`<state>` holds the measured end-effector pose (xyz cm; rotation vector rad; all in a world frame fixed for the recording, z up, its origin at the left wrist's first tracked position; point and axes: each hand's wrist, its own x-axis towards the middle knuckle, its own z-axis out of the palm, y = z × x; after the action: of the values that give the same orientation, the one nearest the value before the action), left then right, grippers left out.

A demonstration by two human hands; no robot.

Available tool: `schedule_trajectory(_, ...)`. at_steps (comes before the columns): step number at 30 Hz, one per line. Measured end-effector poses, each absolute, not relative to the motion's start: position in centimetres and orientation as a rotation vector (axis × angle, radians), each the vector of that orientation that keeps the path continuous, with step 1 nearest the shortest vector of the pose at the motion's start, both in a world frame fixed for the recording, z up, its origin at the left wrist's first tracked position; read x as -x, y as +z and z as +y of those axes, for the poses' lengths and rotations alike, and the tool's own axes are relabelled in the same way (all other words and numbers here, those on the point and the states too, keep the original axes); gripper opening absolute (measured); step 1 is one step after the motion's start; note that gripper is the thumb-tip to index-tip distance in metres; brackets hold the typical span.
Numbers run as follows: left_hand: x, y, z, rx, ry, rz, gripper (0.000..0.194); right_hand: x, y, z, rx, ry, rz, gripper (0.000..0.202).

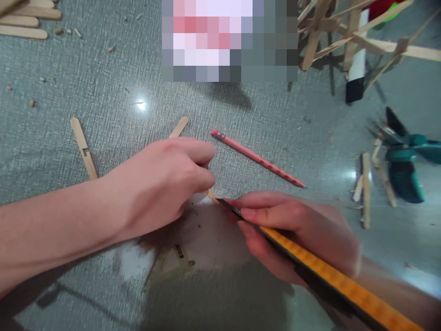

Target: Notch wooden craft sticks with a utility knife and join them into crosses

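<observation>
My left hand [172,177] presses down on the table with its fingers curled around a wooden craft stick [211,196], most of it hidden. A rounded stick end [179,126] shows above the knuckles; I cannot tell if it belongs to the same stick. In my right hand [289,225] is a utility knife [310,253] with an orange and black handle, thumb and fingers close to the blade. The blade tip touches or nearly touches the stick beside my left fingertips. A notched craft stick [84,148] lies partly behind my left forearm.
A pink pencil [260,159] lies beyond my hands. At right are teal-handled pliers [404,161] and cut stick pieces [365,191]. A stick structure [347,41] stands far right; more craft sticks [24,20] lie far left. A translucent sheet [213,239] lies beneath my hands.
</observation>
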<state>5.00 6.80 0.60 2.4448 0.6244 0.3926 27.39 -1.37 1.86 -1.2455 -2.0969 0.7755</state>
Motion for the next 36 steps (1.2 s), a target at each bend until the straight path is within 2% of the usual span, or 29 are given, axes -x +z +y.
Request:
schedule_trajectory(19,-5.1,0.4,6.5,-2.655,0.442,0.553,0.040,-27.2,1.4,-1.2,1.195,0.722,-2.115,0.022)
schedule_trajectory(22,-5.2,0.3,6.4,-2.658,0.449,0.524,0.037,-26.7,1.5,-1.3,1.215,0.746,-2.075,0.017)
schedule_trajectory(31,-5.6,0.4,6.1,-2.599,0.460,0.553,0.032,-26.9,1.5,-1.3,1.293,0.937,-2.167,0.018)
schedule_trajectory(36,-5.5,0.5,6.2,-2.599,0.410,0.576,0.028,-27.6,1.7,-1.9,1.286,0.851,-2.040,0.020)
